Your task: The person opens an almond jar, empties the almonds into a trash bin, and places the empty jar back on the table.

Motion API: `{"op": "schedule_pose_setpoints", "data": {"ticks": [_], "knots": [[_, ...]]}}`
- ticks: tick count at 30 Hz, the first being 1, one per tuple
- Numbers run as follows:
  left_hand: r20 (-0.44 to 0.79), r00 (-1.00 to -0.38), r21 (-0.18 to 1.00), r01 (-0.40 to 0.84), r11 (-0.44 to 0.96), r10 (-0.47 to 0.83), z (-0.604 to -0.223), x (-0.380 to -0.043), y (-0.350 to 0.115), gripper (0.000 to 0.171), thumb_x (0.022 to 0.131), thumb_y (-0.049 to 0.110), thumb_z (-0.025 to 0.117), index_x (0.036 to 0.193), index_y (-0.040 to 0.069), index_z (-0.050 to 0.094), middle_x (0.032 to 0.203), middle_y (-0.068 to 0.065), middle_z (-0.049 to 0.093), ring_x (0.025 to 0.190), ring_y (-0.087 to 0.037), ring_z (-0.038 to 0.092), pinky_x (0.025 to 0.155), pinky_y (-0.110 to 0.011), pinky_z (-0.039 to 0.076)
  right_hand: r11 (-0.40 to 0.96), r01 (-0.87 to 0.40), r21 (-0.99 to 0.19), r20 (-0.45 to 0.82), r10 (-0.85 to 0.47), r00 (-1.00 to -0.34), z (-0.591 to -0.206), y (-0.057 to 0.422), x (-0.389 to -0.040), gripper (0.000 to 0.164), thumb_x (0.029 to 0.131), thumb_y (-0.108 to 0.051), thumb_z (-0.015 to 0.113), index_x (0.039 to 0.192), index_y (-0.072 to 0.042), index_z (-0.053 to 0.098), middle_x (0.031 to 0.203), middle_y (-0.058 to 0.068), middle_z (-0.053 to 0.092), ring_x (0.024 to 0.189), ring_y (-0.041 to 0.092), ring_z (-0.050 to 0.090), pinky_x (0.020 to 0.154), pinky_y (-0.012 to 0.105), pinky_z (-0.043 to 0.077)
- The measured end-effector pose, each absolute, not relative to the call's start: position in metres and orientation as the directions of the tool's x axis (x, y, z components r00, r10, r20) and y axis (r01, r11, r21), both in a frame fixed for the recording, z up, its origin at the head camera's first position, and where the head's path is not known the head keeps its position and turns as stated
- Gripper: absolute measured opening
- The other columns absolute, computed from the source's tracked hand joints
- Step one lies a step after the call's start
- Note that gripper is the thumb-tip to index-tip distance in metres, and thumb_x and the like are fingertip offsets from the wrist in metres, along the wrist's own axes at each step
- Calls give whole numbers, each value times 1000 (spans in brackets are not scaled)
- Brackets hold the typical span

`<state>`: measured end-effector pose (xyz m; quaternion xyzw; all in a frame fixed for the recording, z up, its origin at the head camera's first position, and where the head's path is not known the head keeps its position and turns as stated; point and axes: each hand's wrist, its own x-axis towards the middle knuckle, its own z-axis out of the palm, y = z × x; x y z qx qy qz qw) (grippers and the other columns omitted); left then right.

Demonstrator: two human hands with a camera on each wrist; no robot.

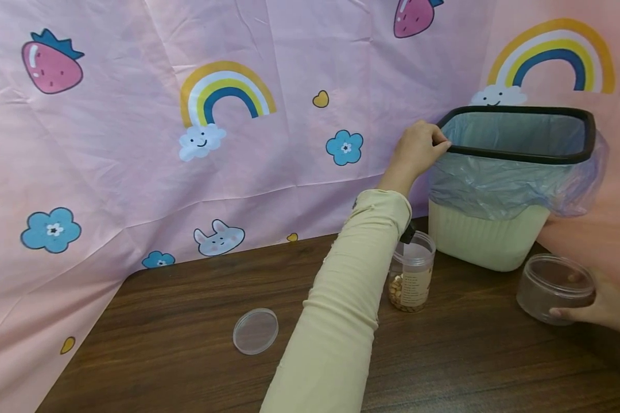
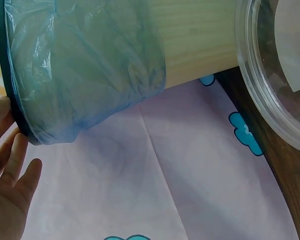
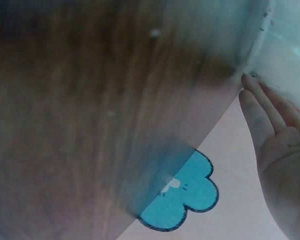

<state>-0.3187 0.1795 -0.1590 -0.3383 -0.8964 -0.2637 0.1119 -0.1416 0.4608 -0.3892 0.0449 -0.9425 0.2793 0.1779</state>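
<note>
My left hand is at the near left corner of the trash bin, pinching its dark rim between thumb and fingers. A bluish plastic bag lines the bin and hangs over its outside. At the right edge of the head view, my right hand grips a clear round plastic jar, thumb on the near side. The jar is open at the top and looks slightly tilted. In the right wrist view, the right hand's fingers lie against clear plastic.
Under my left forearm, a clear jar with a label holds nuts at its bottom; the sleeve partly hides it. A clear round lid lies flat on the wooden table. Patterned pink cloth hangs behind.
</note>
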Motion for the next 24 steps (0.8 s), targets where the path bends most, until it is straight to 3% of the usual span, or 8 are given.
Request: {"op": "schedule_pose_setpoints", "data": {"ticks": [5, 9, 11, 13, 16, 18, 20, 24], "knots": [[374, -751, 410, 660, 629, 544, -159, -317, 180, 17, 92, 26, 56, 100, 18, 69, 104, 5, 53, 87, -5, 50, 68, -13, 40, 851, -96, -517, 237, 35, -971, -390, 465, -137, 91, 69, -21, 80, 123, 25, 22, 105, 46, 37, 90, 63, 39, 69, 64, 35], [373, -753, 422, 658, 624, 542, -158, -317, 180, 17, 92, 26, 57, 100, 17, 69, 104, 5, 54, 86, -5, 52, 68, -14, 41, 862, -57, -503, 189, 45, -981, -387, 467, -135, 89, 70, -23, 79, 119, 26, 24, 106, 47, 37, 90, 63, 40, 70, 64, 37], [371, -754, 420, 657, 626, 542, -157, -317, 180, 17, 92, 26, 57, 100, 17, 69, 104, 5, 54, 86, -5, 52, 68, -14, 42, 863, -103, -495, 260, 34, -965, -386, 467, -135, 92, 64, -20, 83, 122, 23, 26, 102, 43, 41, 89, 37, 54, 71, 48, 44], [371, -755, 414, 656, 631, 541, -157, -317, 180, 17, 92, 27, 57, 100, 18, 69, 104, 5, 53, 86, -5, 52, 69, -14, 42, 855, -159, -494, 329, 14, -944, -387, 469, -136, 98, 58, -15, 86, 127, 19, 25, 101, 39, 43, 87, 8, 51, 67, 30, 45], [371, -756, 406, 654, 638, 539, -157, -317, 181, 17, 92, 27, 57, 100, 18, 69, 104, 5, 53, 87, -5, 51, 69, -14, 41, 850, -204, -486, 377, -7, -926, -388, 472, -136, 102, 53, -11, 88, 129, 17, 26, 98, 36, 46, 87, 5, 50, 58, 18, 37], [374, -755, 401, 655, 640, 539, -157, -317, 181, 17, 92, 27, 57, 99, 19, 69, 104, 5, 53, 87, -5, 51, 69, -14, 41, 846, -169, -506, 313, -3, -950, -389, 473, -135, 96, 59, -13, 85, 126, 20, 25, 101, 39, 43, 89, 33, 54, 60, 28, 43], [374, -756, 402, 654, 641, 538, -157, -317, 182, 17, 92, 27, 57, 99, 19, 69, 103, 5, 53, 86, -5, 50, 68, -14, 41, 846, -132, -516, 256, 6, -967, -389, 474, -135, 87, 64, -15, 82, 120, 23, 28, 100, 42, 41, 85, 57, 45, 58, 31, 44], [373, -758, 403, 652, 642, 536, -157, -317, 182, 16, 92, 27, 57, 99, 19, 69, 102, 5, 52, 86, -5, 49, 68, -14, 40, 835, -113, -539, 211, 3, -977, -389, 477, -133, 80, 69, -13, 79, 116, 25, 26, 103, 43, 37, 86, 59, 43, 56, 24, 42]]}}
